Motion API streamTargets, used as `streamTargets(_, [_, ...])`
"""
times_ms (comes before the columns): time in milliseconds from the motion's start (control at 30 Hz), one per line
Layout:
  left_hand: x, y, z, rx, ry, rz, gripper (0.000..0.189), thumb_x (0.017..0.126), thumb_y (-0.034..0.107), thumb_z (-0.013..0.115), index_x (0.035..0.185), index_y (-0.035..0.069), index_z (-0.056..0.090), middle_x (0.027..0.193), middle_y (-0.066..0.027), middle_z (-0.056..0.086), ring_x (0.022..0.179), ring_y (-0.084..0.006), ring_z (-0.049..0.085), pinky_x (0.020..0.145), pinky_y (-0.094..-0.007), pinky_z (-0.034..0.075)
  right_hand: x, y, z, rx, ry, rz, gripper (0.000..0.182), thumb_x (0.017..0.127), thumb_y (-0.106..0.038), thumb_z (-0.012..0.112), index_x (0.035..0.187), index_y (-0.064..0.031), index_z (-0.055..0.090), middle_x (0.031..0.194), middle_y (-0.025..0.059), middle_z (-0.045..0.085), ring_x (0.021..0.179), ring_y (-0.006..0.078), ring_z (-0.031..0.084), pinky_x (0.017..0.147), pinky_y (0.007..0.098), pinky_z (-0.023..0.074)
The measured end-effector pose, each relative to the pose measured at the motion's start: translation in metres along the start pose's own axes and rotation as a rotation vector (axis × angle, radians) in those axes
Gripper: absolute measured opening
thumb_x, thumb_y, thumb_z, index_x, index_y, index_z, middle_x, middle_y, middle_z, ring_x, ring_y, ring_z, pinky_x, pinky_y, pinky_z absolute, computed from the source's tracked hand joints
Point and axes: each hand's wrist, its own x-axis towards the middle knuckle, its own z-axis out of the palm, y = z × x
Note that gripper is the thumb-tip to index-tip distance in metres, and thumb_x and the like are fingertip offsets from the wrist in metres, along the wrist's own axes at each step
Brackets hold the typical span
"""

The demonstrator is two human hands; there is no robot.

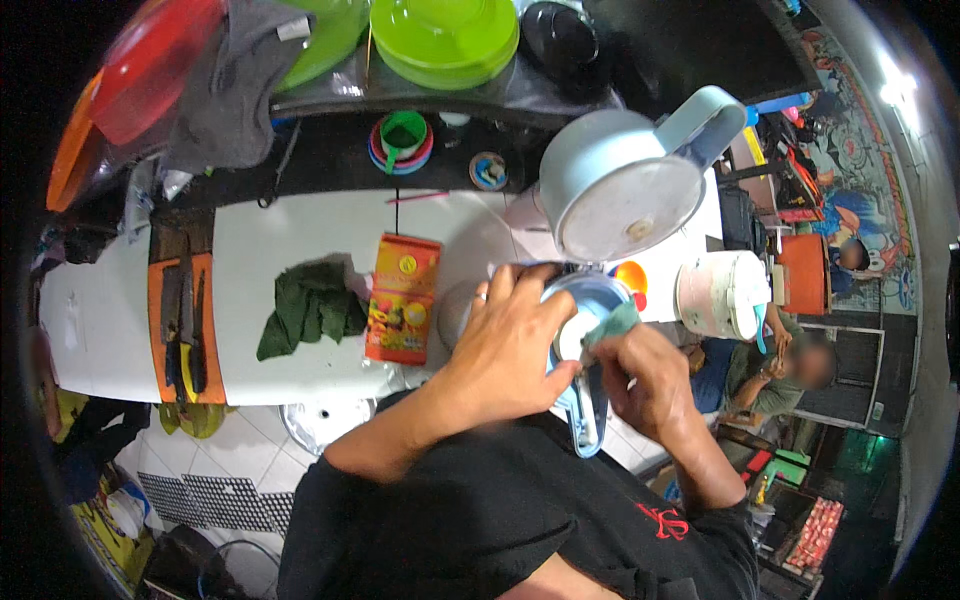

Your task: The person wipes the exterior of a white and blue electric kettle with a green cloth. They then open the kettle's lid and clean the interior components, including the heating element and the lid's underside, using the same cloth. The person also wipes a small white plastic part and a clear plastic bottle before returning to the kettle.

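Note:
A light-blue plastic appliance sits in front of me, with a round lower part (589, 439) and its own straight handle toward my body. Its upper part (600, 172), a drum with a loop handle and a pale flat underside, stands raised, apparently hinged at the back. My left hand (517, 345) grips the rim of the lower part, a ring on one finger. Pinched in my right hand (649, 371) is a green cloth (613, 326), pressed inside the lower part beside a white round piece (571, 335). The cloth and fingers hide some of the interior.
An orange packet (405, 300) and a dark green cloth (311, 311) lie on the white table (262, 225). Several knives rest on an orange board (214, 330) at left. A white bucket (716, 294) stands right. Green plates (446, 37) fill the shelf above. A person (772, 375) sits at right.

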Motion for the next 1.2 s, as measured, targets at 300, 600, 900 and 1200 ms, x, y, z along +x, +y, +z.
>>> streamTargets(300, [-0.001,0.001,-0.001,-0.009,0.010,0.009,0.032,0.084,0.007,0.052,0.116,0.007,0.060,0.134,-0.0282,0.049,0.121,-0.0522,0.043,0.101,-0.0637,0.036,0.013,-0.007,0.019,0.135,0.057,-0.213,0.030,0.066,0.010,0.071,0.092,-0.0041,0.062,0.074,0.0092,0.054,0.068,0.0300,0.057,0.060,0.0394,0.0463])
streamTargets(600, [-0.002,0.004,0.001,-0.017,0.044,0.015,0.032,0.083,0.004,0.050,0.112,0.007,0.064,0.135,-0.0258,0.050,0.123,-0.0493,0.043,0.105,-0.0616,0.034,0.000,0.000,0.004,0.111,0.008,-0.168,0.025,0.071,0.006,0.073,0.091,-0.0045,0.061,0.077,0.0103,0.056,0.072,0.0324,0.059,0.062,0.0420,0.0480])
streamTargets(900, [0.000,0.004,0.004,0.002,0.145,0.071,0.031,0.079,0.003,0.050,0.108,0.004,0.064,0.130,-0.0288,0.054,0.117,-0.0494,0.046,0.103,-0.0598,0.035,-0.004,0.006,0.002,0.189,-0.072,-0.144,0.024,0.073,0.004,0.073,0.093,-0.0059,0.063,0.081,0.0117,0.059,0.079,0.0326,0.060,0.068,0.0407,0.0489])
streamTargets(1200, [-0.002,0.001,0.009,0.023,0.118,0.067,0.034,0.079,0.003,0.050,0.108,0.003,0.066,0.122,-0.0278,0.056,0.113,-0.0459,0.047,0.103,-0.0534,0.036,-0.003,-0.005,0.023,0.222,0.029,-0.198,0.025,0.074,0.005,0.071,0.096,-0.0067,0.064,0.083,0.0114,0.061,0.079,0.0319,0.060,0.069,0.0417,0.0498])
